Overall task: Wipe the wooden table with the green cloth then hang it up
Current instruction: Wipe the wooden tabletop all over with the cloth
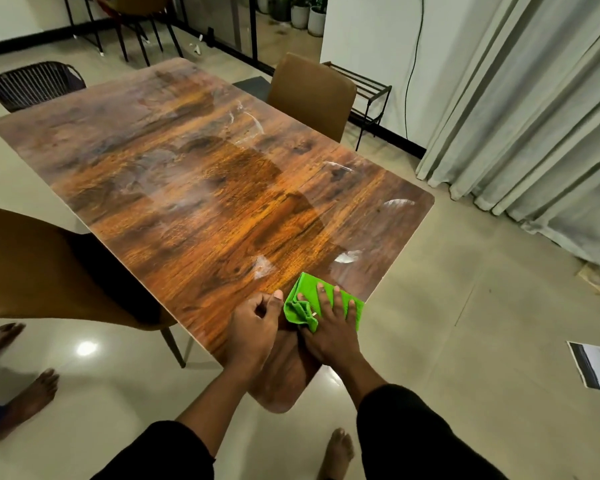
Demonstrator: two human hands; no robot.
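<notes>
Green cloth (305, 282) pressed flat on the wooden table (194, 188), close to its near right edge.

The cloth is held down by the right hand (329, 330), with fingers spread wide and straight on top. The left hand (255, 323) is rested on the wood just beside it, fingers curled in with nothing seen inside; whether the thumb touches the cloth cannot be told. Lots of tabletop is spread out beyond the cloth, marked with pale wet streaks (347, 258). Open floor (465, 306) is seen on the right, up to the curtain (534, 133). A brown chair (32, 271) is pushed in on the left. Part of the cloth is hidden under the palm. A printed paper (596, 368) is cut off at the right edge.
</notes>
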